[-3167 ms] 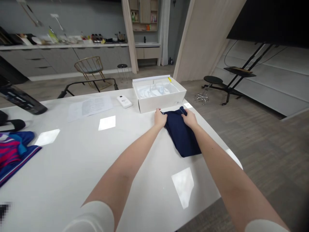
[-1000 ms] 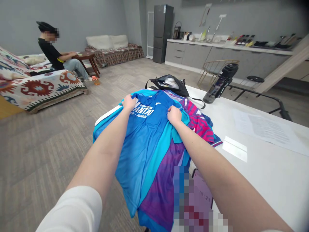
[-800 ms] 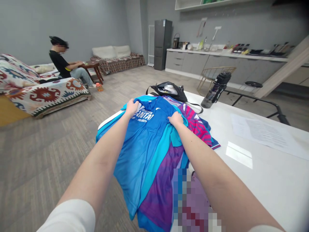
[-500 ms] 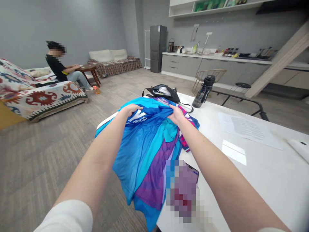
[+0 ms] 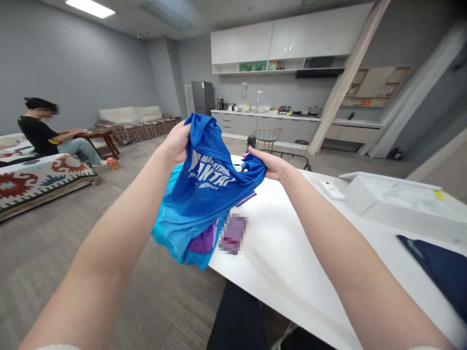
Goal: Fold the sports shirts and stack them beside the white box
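White surface (image 5: pixel 272 238) spans the right; above its left end, left hand (image 5: pixel 177 144) and right hand (image 5: pixel 272 163) grasp a blue marathon shirt (image 5: pixel 211 180) in their fingers. Level, even tension should smooth its bunched top.
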Tool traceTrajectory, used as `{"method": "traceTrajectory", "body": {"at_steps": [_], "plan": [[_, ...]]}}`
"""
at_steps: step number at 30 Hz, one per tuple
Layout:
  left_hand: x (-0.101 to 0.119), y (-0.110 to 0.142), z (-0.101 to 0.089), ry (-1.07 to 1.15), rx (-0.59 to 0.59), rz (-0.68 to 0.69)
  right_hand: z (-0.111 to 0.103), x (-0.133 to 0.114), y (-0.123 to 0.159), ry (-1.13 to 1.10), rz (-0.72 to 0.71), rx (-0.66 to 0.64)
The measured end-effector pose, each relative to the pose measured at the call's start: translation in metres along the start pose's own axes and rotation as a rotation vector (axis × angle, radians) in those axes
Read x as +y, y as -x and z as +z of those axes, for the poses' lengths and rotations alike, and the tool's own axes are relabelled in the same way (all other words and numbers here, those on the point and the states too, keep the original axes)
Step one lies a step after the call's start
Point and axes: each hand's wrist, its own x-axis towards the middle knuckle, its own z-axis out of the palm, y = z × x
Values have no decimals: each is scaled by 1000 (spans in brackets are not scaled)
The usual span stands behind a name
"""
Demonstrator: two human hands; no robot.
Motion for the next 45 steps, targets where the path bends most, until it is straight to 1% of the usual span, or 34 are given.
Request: {"method": "traceTrajectory", "body": {"at_steps": [2,3,4,5,6,8,9,10,11,12,13,15,16,17,18,20,22,24,25,27,28,30,32,34,36,38,40,42,44,45], "plan": [[40,22,37,-10,-66,84,-15,-26,60,218,-5,-9],[59,31,54,-13,-103,135,-24,-39,89,332,-1,10],[77,38,69,-15,-130,192,-33,-51,117,437,7,56],[93,44,83,-18,-145,248,-42,-63,143,526,13,135],[108,49,95,-21,-145,303,-51,-74,167,593,6,243],[134,56,117,-23,-116,406,-66,-94,214,663,-69,471],[145,60,127,-14,-97,456,-71,-103,236,680,-131,554],[153,64,135,0,-85,503,-75,-110,259,700,-193,599],[160,69,143,18,-86,536,-77,-116,281,727,-240,606],[166,74,150,38,-104,550,-77,-122,303,761,-259,581],[170,78,156,60,-139,536,-75,-127,324,793,-245,537],[172,86,167,111,-245,435,-71,-133,361,817,-189,453],[170,87,172,145,-299,363,-70,-135,375,804,-195,446],[166,86,178,187,-344,288,-71,-135,384,778,-238,466],[159,84,184,232,-379,216,-75,-134,389,749,-312,510],[137,73,199,310,-396,76,-92,-127,386,706,-480,631],[101,56,217,353,-357,-63,-123,-112,367,704,-553,720],[50,37,237,379,-316,-191,-163,-87,339,732,-568,791],[20,28,247,395,-303,-241,-186,-72,324,755,-572,834],[-49,13,266,429,-287,-302,-232,-33,292,818,-569,943],[-86,8,275,437,-276,-318,-255,-11,276,845,-551,1003],[-162,2,290,372,-239,-366,-297,37,247,864,-432,1111],[-234,2,301,136,-164,-447,-335,88,222,887,-294,1180],[-297,5,307,-116,-98,-512,-367,136,201,932,-155,1224],[-345,6,309,-286,-47,-532,-390,174,186,992,-8,1239],[-377,3,308,-415,-8,-510,-404,198,176,1083,121,1249],[-394,-3,306,-527,9,-468,-412,209,168,1194,226,1240],[-398,-9,304,-704,-41,-395,-412,209,164,1288,329,1206],[-392,-9,303,-955,-107,-271,-407,206,165,1349,419,1185],[-386,-4,303,-1079,-134,-183,-403,204,168,1363,452,1189]]}}
